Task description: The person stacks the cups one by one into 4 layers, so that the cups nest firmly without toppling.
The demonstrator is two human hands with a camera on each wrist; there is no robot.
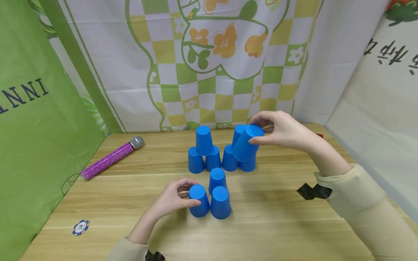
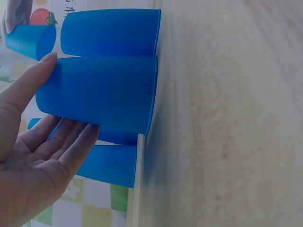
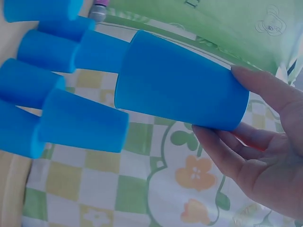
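My right hand (image 1: 282,132) pinches an upside-down blue cup (image 1: 245,145) between thumb and fingers. This cup is tilted and held in the air before the back right cups; the right wrist view shows it clear of them. My left hand (image 1: 174,197) grips another upside-down blue cup (image 1: 198,203) standing on the table, thumb on one side and fingers on the other. Beside that one stands a blue cup (image 1: 220,204), with a further blue cup (image 1: 217,178) just behind, its base hidden. At the back left, one cup (image 1: 204,140) rests on two others (image 1: 196,161).
At the back right, a blue cup (image 3: 83,120) sits atop two more cups (image 1: 230,159), partly hidden in the head view. A glittery purple microphone (image 1: 111,159) lies at the left, with a poker chip (image 1: 80,227) nearer. A patterned curtain (image 1: 228,90) hangs behind the wooden table (image 1: 277,217).
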